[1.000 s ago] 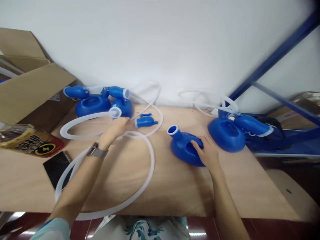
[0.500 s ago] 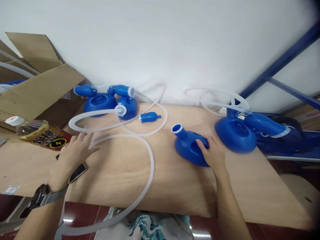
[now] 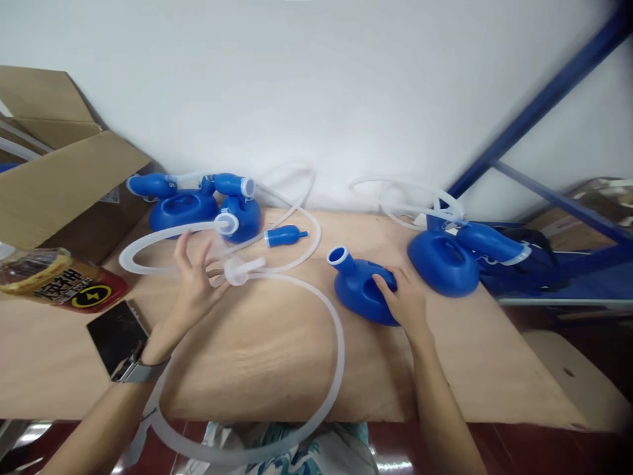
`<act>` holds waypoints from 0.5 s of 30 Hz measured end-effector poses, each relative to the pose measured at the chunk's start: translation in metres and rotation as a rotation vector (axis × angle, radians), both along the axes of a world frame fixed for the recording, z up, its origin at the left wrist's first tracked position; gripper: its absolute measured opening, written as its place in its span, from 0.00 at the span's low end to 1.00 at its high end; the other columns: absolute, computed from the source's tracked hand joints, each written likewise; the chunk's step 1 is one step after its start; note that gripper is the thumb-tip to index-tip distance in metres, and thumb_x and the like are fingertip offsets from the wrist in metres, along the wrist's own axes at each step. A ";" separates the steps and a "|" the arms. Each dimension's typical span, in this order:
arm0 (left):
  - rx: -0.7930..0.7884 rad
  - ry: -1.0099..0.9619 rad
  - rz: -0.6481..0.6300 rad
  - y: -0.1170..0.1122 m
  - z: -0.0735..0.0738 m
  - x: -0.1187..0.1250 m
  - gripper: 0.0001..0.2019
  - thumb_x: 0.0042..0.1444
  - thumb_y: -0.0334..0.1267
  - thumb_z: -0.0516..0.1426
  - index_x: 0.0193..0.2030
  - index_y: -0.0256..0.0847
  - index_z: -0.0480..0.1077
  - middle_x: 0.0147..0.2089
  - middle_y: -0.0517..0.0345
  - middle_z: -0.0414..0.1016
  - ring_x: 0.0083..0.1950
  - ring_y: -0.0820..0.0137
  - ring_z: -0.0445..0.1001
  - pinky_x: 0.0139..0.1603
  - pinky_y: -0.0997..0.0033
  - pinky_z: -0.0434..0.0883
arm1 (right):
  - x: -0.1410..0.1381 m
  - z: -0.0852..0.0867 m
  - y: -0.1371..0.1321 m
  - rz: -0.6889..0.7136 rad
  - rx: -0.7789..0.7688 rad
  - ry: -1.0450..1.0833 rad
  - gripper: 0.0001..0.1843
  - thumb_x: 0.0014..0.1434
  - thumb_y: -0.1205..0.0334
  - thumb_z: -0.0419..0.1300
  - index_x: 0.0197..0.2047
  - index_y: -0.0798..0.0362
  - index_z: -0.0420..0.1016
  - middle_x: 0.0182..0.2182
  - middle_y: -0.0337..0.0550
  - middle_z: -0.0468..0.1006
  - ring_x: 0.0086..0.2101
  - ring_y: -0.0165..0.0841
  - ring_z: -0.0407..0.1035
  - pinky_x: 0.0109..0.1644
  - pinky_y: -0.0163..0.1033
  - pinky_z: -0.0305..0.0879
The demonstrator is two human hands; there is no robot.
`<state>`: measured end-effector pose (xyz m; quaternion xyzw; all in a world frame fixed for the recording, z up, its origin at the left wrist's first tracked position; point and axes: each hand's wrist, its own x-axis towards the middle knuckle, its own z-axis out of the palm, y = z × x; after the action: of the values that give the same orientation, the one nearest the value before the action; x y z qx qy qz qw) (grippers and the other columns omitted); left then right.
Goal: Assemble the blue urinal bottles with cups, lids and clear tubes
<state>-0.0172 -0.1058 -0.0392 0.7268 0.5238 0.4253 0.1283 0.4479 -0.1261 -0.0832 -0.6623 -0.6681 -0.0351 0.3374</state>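
Blue moulded plastic, the rounded jug with a white-rimmed slanted spout point(image 3: 352, 293) rests on the pale wooden table point(image 3: 257, 359), my right hand point(image 3: 409, 305) closed round its handle. My left hand point(image 3: 196, 287), fingers spread, meets the translucent white round cap point(image 3: 237, 271) near the looped white hose point(image 3: 339, 349); whether I grip it, I cannot tell.
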 end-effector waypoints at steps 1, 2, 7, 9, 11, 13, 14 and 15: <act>-0.028 -0.096 -0.013 0.006 0.002 0.011 0.47 0.60 0.56 0.67 0.78 0.57 0.45 0.83 0.45 0.36 0.60 0.53 0.78 0.54 0.48 0.83 | 0.000 0.000 0.000 0.002 -0.005 0.006 0.36 0.69 0.27 0.48 0.48 0.51 0.79 0.45 0.55 0.83 0.48 0.51 0.76 0.53 0.54 0.70; -0.081 -0.162 -0.032 0.014 0.004 0.022 0.49 0.60 0.58 0.67 0.79 0.56 0.42 0.81 0.44 0.46 0.60 0.53 0.79 0.54 0.49 0.83 | 0.000 0.001 0.000 0.003 -0.009 0.011 0.36 0.69 0.27 0.48 0.48 0.51 0.80 0.45 0.56 0.83 0.48 0.51 0.76 0.54 0.54 0.70; -0.217 0.051 -0.220 0.051 0.010 0.074 0.25 0.65 0.46 0.60 0.67 0.40 0.69 0.58 0.44 0.82 0.56 0.53 0.82 0.62 0.49 0.77 | -0.001 0.004 -0.002 0.060 -0.031 -0.007 0.36 0.70 0.28 0.48 0.48 0.51 0.81 0.44 0.55 0.83 0.47 0.51 0.75 0.54 0.55 0.71; -0.136 0.220 -0.310 0.059 0.013 0.097 0.23 0.65 0.36 0.57 0.66 0.41 0.71 0.62 0.45 0.80 0.59 0.54 0.81 0.63 0.51 0.76 | -0.004 0.006 -0.004 0.100 -0.038 -0.015 0.36 0.70 0.29 0.48 0.48 0.51 0.81 0.44 0.54 0.84 0.46 0.50 0.76 0.53 0.55 0.71; -0.054 0.384 -0.385 0.061 0.017 0.119 0.27 0.65 0.30 0.55 0.71 0.43 0.68 0.66 0.45 0.78 0.63 0.55 0.79 0.65 0.54 0.75 | -0.009 0.008 -0.006 0.134 -0.041 -0.015 0.36 0.71 0.29 0.48 0.49 0.52 0.81 0.44 0.54 0.84 0.45 0.50 0.76 0.53 0.54 0.71; -0.037 0.551 -0.432 0.059 0.019 0.139 0.31 0.65 0.26 0.52 0.74 0.42 0.63 0.64 0.42 0.78 0.63 0.55 0.79 0.65 0.53 0.74 | -0.014 0.009 -0.008 0.172 -0.052 -0.011 0.35 0.71 0.30 0.49 0.49 0.52 0.81 0.44 0.54 0.85 0.45 0.49 0.77 0.52 0.53 0.72; -0.053 0.623 -0.451 0.057 0.019 0.146 0.33 0.64 0.24 0.51 0.76 0.41 0.60 0.63 0.41 0.78 0.62 0.55 0.79 0.64 0.52 0.75 | -0.016 0.010 -0.008 0.187 -0.059 -0.008 0.35 0.71 0.30 0.49 0.50 0.52 0.81 0.44 0.54 0.85 0.45 0.48 0.78 0.52 0.52 0.72; -0.073 0.678 -0.471 0.055 0.019 0.151 0.35 0.63 0.22 0.49 0.77 0.39 0.57 0.63 0.39 0.78 0.62 0.54 0.80 0.63 0.51 0.75 | -0.017 0.010 -0.009 0.196 -0.068 -0.005 0.34 0.71 0.30 0.49 0.50 0.51 0.81 0.44 0.53 0.85 0.45 0.48 0.78 0.52 0.52 0.72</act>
<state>0.1338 -0.0508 -0.0203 0.9208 0.3704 0.1018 0.0681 0.4305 -0.1347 -0.0733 -0.6046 -0.7313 0.0191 0.3151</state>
